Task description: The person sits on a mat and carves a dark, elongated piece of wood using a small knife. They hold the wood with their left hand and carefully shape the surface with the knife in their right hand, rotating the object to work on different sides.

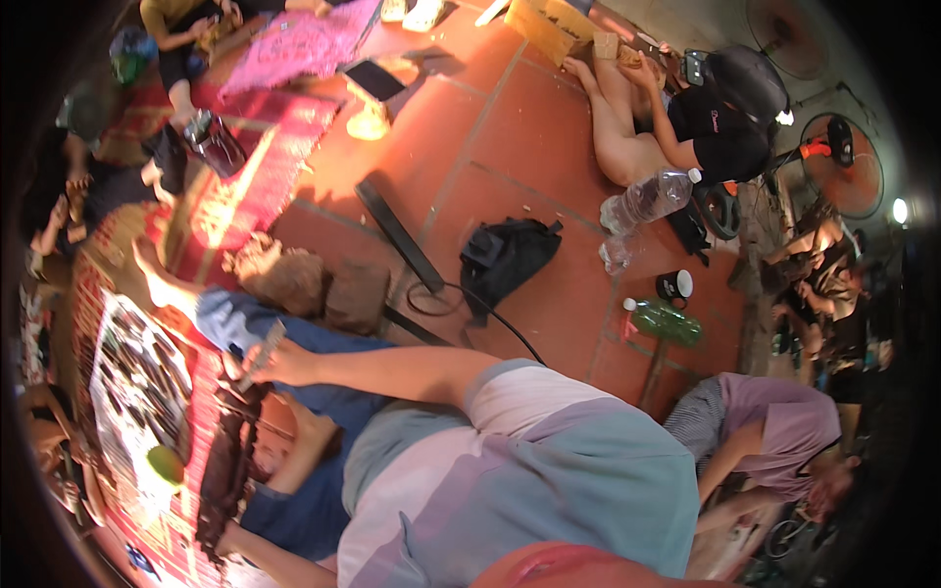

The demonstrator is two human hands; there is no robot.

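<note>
Your right hand [284,364] wraps round a grey tool [263,351] at the dark piece [225,461], frame left; your left hand [231,540] meets its lower end, grip unclear. Work seems under way; what remains, you cannot tell

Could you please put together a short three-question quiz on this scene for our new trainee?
1. Multiple choice: What does the wearer's right hand hold? A) a pink cloth; B) a slim grey item; C) a clear bottle.
2. Fill in the blank: The bottle just below the black cup in the picture is ____ in colour.
3. True or false: The black cup lies to the right of the pink sheet in the picture.

Key: 1. B; 2. green; 3. true.
</note>
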